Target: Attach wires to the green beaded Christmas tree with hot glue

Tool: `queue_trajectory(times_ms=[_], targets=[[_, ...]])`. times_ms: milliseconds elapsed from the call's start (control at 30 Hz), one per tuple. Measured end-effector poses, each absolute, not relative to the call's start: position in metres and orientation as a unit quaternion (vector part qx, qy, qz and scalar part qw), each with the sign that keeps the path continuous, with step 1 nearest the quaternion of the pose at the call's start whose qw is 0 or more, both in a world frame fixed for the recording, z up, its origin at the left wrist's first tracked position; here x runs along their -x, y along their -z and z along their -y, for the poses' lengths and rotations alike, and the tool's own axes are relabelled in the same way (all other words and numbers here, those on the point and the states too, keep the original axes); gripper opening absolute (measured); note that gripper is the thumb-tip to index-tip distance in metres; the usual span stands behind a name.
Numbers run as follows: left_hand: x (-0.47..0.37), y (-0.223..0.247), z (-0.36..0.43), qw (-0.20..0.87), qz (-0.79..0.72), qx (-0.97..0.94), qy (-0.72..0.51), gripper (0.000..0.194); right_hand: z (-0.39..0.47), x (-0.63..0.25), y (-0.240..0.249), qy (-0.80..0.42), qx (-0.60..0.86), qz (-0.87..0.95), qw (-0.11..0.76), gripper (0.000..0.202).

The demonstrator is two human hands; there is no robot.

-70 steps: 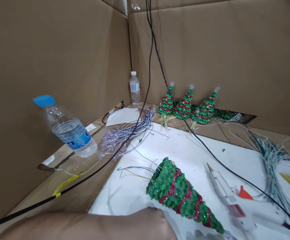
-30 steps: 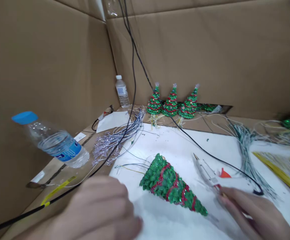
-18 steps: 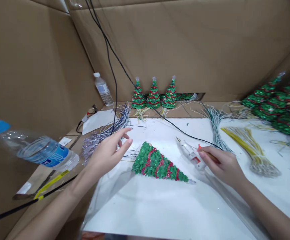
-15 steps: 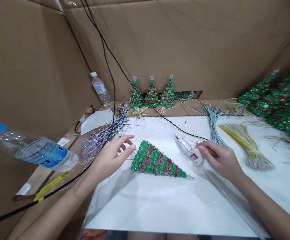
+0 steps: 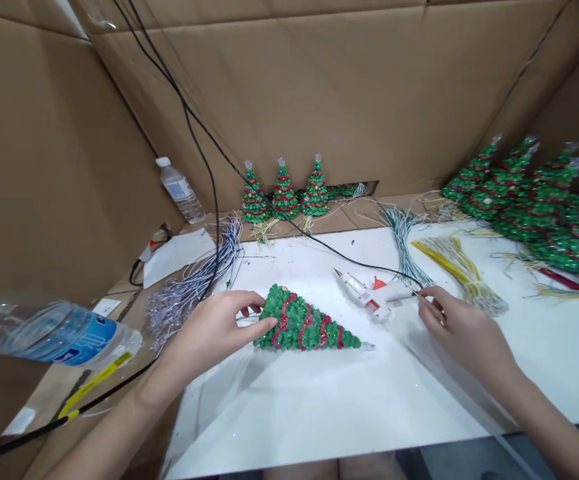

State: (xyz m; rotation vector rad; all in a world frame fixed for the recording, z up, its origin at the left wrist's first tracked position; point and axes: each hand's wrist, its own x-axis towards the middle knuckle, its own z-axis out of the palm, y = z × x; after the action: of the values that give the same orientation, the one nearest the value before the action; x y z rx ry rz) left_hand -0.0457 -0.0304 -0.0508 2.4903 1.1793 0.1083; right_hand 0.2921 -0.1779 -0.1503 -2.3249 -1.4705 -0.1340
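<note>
A green Christmas tree decoration (image 5: 302,323) with red garlands lies on its side on the white board, its clear tip pointing right. My left hand (image 5: 222,327) is at its wide base, thumb over the near edge and fingers curled against the far side, closed on it. Thin wires come out of the base beside the fingers. My right hand (image 5: 464,333) is closed around a thin stick-like tool (image 5: 434,309) with a brownish shaft; its exact kind is unclear. A white hot glue gun (image 5: 369,293) with an orange trigger lies just left of that hand, nozzle pointing left.
Three small trees (image 5: 284,193) stand at the back, and more trees (image 5: 544,200) crowd the right. Bundles of purple-tipped (image 5: 174,303), green (image 5: 406,243) and yellow wires (image 5: 456,270) lie around. Water bottles (image 5: 64,333) stand left. A black cable (image 5: 334,250) crosses the board.
My left hand has closed onto the tree's base. My right hand has drawn away from the glue gun, keeping the thin tool. The camera view has shifted right.
</note>
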Motion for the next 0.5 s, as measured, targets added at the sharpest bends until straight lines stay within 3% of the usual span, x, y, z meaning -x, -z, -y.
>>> queue_trajectory(times_ms=[167, 500], targets=[[0.036, 0.037, 0.028, 0.139, -0.429, -0.891, 0.047, 0.036, 0.189, -0.293, 0.153, 0.026, 0.864, 0.481, 0.146, 0.016], [0.037, 0.037, 0.025, 0.138, -0.399, -0.904, 0.065, 0.039, 0.193, -0.306, 0.161, 0.005, 0.887, 0.449, 0.107, 0.021]])
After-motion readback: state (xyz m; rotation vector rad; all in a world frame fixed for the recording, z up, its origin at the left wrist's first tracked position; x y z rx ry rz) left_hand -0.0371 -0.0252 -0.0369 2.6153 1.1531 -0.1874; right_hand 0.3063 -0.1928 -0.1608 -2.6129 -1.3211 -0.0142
